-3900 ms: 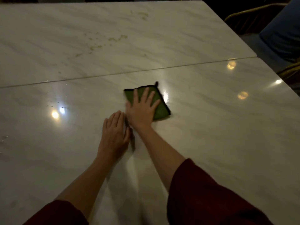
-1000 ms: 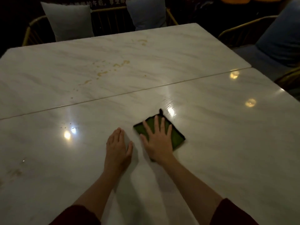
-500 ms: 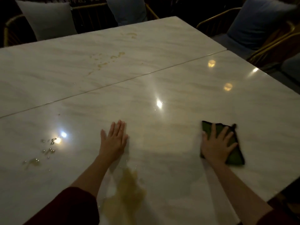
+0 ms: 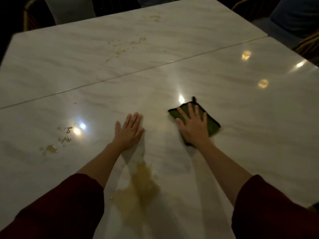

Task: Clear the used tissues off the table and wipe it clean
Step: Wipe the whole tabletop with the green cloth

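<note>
My right hand (image 4: 193, 125) presses flat on a green cloth (image 4: 211, 123) with a dark edge, on the white marble table (image 4: 250, 126). My left hand (image 4: 128, 132) lies flat on the bare table, fingers apart, a hand's width left of the cloth. A brown puddle (image 4: 139, 185) spreads on the table between my forearms. Small brown droplets (image 4: 63, 137) sit to the left of my left hand. More brown splashes (image 4: 127, 46) mark the far table half. No tissues are in view.
A seam (image 4: 120, 75) runs across between two table halves. Chairs with cushions stand beyond the far edge (image 4: 69, 9) and at the right (image 4: 293, 16). The table's right edge (image 4: 312, 64) is close to a chair frame.
My right hand has slid the cloth left, back toward my left hand. My left hand has stayed flat in place. The view has shifted a little.
</note>
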